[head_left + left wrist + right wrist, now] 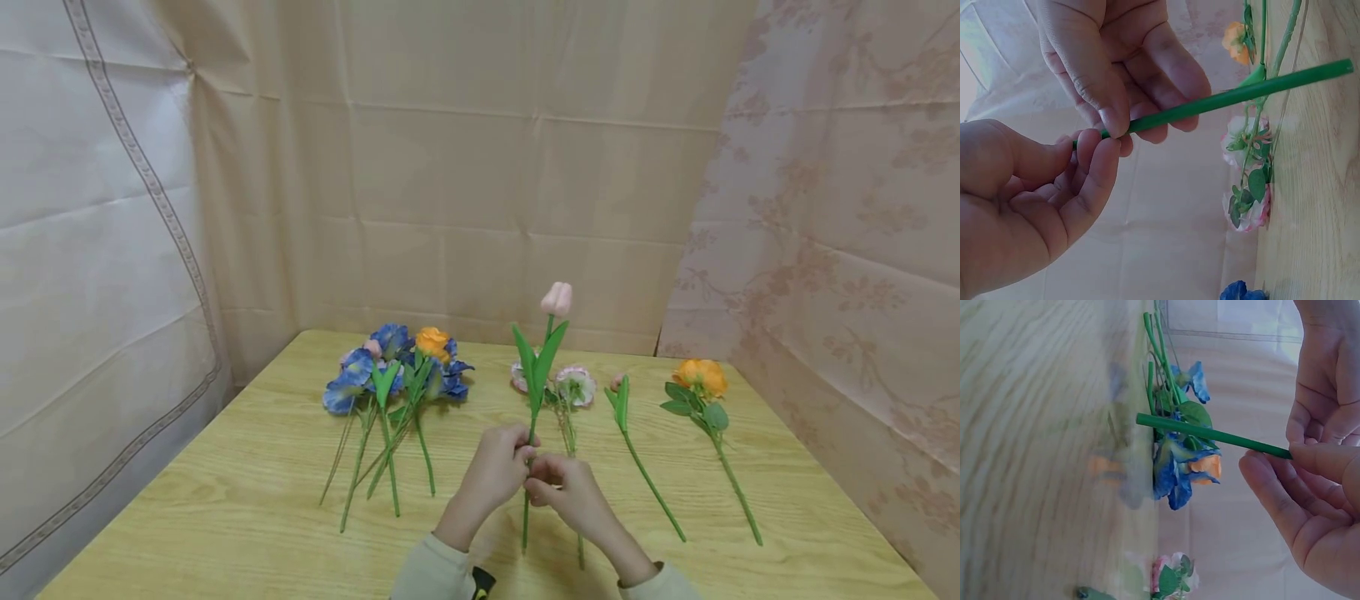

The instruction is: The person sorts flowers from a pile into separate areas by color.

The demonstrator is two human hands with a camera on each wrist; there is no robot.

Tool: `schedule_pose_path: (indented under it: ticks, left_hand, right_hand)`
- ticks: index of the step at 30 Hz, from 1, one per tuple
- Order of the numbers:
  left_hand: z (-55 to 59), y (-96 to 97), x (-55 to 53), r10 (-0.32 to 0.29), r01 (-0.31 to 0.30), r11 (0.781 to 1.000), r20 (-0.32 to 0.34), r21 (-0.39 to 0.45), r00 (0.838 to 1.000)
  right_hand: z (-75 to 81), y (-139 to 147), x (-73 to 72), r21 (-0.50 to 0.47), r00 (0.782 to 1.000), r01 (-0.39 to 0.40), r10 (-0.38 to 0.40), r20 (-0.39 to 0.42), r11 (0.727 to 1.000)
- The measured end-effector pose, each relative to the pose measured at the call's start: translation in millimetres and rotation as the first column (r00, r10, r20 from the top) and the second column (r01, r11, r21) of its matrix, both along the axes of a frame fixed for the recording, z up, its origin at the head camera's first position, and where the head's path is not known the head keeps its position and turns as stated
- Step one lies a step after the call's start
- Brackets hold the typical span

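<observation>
A pink artificial tulip stands upright over the table in the head view, its two green leaves spread below the bloom. My left hand pinches its stem under the leaves. Just below, my right hand has thumb and fingertips on the same stem. In the left wrist view the cut end of the green stem sticks out past both hands. The right wrist view shows my right hand pinching the stem, with the left hand beside it.
Blue flowers and an orange flower lie in a pile at left on the wooden table. Pink-white flowers lie behind my hands. Another tulip and an orange flower lie at right.
</observation>
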State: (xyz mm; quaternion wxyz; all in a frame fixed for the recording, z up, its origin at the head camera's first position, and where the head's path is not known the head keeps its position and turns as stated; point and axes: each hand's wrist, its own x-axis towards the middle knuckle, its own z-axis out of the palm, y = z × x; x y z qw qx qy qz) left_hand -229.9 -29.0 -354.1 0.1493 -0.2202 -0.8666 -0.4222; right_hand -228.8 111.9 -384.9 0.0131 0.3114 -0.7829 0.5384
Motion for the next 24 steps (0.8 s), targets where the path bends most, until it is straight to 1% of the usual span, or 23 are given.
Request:
schedule_pose_path:
  ticks: [4,10,16,20,22,24]
  left_hand:
    - [-1.3,0.2,-1.4,-0.01,0.01,1.0,-0.002,0.009,1.0]
    - [-3.0,0.5,-2.5,-0.013,0.013,1.0,0.004,0.019,1.0]
    - [-4.7,0.6,-3.5,-0.026,0.025,0.999,0.014,0.022,1.0]
    - [-5.7,-0.1,-3.6,-0.022,0.022,1.0,0.013,0.0,1.0]
    - [-6.5,-0.8,-3.9,-0.017,0.017,1.0,0.012,-0.015,1.0]
    - [-6.6,-1.7,-3.8,-0.014,0.014,0.999,0.02,-0.029,1.0]
  right_hand:
    - [-1.9,0,0.9,-0.032,1.0,0.019,-0.019,0.003,0.999]
    - [-3.1,0,1.8,-0.045,0.998,0.058,-0.058,-0.009,0.997]
    - [-3.1,3,0.8,-0.044,0.994,0.107,-0.106,0.029,0.993]
    - [-1.2,8,-2.8,-0.04,0.985,0.168,-0.166,0.04,0.985]
    - [1.1,13,-5.1,-0.033,0.976,0.217,-0.216,0.041,0.976]
    - [4.0,19,-8.0,-0.029,0.961,0.274,-0.272,0.043,0.961]
